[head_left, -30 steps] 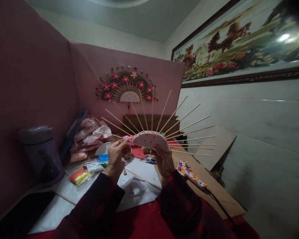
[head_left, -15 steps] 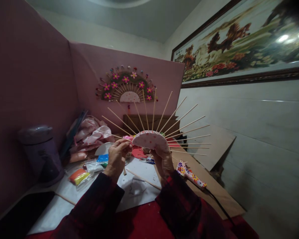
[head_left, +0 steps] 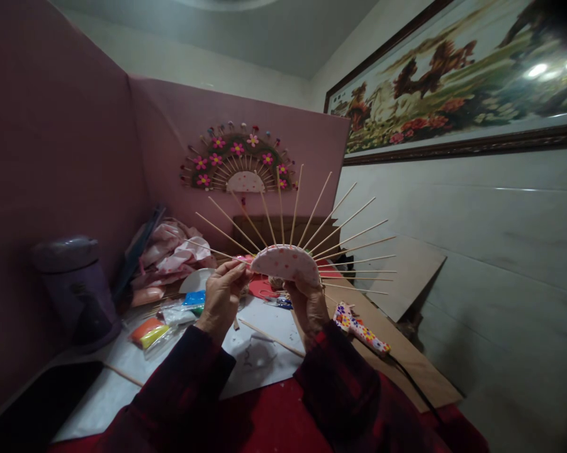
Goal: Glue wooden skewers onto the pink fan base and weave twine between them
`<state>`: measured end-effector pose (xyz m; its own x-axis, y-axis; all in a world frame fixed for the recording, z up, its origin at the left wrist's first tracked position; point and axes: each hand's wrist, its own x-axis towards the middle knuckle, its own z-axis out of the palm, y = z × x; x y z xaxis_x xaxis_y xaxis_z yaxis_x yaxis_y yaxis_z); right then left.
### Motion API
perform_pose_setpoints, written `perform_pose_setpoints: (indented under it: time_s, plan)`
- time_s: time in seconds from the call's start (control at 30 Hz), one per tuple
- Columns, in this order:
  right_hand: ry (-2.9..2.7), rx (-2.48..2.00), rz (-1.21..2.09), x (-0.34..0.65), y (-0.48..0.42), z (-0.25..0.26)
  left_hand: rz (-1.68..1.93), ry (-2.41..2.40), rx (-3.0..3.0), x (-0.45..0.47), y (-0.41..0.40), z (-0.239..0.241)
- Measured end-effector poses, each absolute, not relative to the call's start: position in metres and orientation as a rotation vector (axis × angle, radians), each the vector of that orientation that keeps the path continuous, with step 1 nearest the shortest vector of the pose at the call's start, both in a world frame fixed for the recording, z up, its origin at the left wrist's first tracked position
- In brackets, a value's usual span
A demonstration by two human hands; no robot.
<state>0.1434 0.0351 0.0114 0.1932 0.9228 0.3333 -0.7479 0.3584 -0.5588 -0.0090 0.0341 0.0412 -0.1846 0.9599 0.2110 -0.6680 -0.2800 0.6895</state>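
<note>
1. Got pink panel [head_left: 170, 107] ahead of both hands, with flowered fan [head_left: 237, 149] on it, above and beyond left hand.
2. Got framed picture [head_left: 434, 94] on wall, high and to right of right hand.
3. Got brown board [head_left: 420, 358] below and right of right hand; white paper [head_left: 245, 377] under and between both.
4. Have half-disc [head_left: 283, 261] up between hands, off the table, curved edge on top, sticks [head_left: 296, 201] fanning out of it. Looks closer-set on right in this view. Best to brace half-disc by its body, guide any stick near its root rather than its tip, go gently, and check gaps against neighbours.
5. Right hand [head_left: 308, 308]: clamped on half-disc at lower right, thumb across front face. Can't see far-side fingers.
6. Left hand [head_left: 221, 299]: barely open, thumb and fingertip drawn close at left end of half-disc. Can't tell if pinching stick root, disc edge or just resting there.
7. Got flowered glue gun [head_left: 361, 332] on brown board, just right of right wrist.
8. Got coloured packets [head_left: 151, 332] left of left hand.
9. Got loose stick [head_left: 274, 338] on paper, below and between hands.
</note>
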Motion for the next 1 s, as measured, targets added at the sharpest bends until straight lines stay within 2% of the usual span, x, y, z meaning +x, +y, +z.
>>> perform_pose_setpoints:
  time_s: [0.77, 1.0]
  plan:
    - [-0.639, -0.275, 1.262, 0.144, 0.036, 0.009, 1.769, 0.583, 0.813, -0.008, 0.034, 0.042]
    - [-0.55, -0.365, 1.349, 0.145, 0.037, 0.007, 1.697, 0.823, 1.14, -0.005, 0.041, 0.027]
